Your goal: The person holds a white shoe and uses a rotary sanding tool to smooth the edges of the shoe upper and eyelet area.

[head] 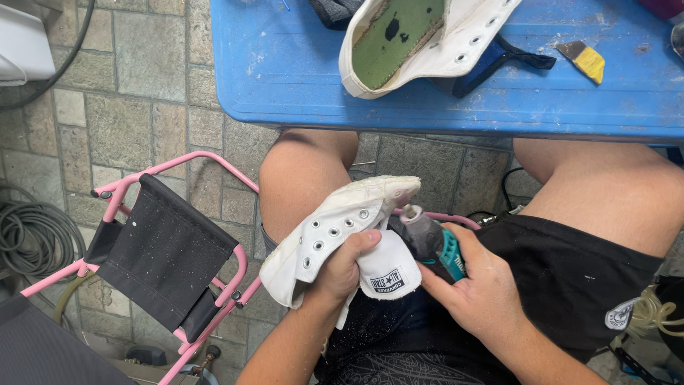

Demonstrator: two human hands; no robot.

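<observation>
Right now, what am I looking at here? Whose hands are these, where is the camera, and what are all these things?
The single picture comes from a camera worn on a seated person's head, looking down at their lap. No machine is involved, only two bare hands. The left hand grips a white canvas shoe upper with metal eyelets. The right hand holds a small grey and teal rotary tool, its tip close to the shoe. On the blue table lies a second white upper and a yellow-handled scraper. A pink folding stool stands beside.
</observation>
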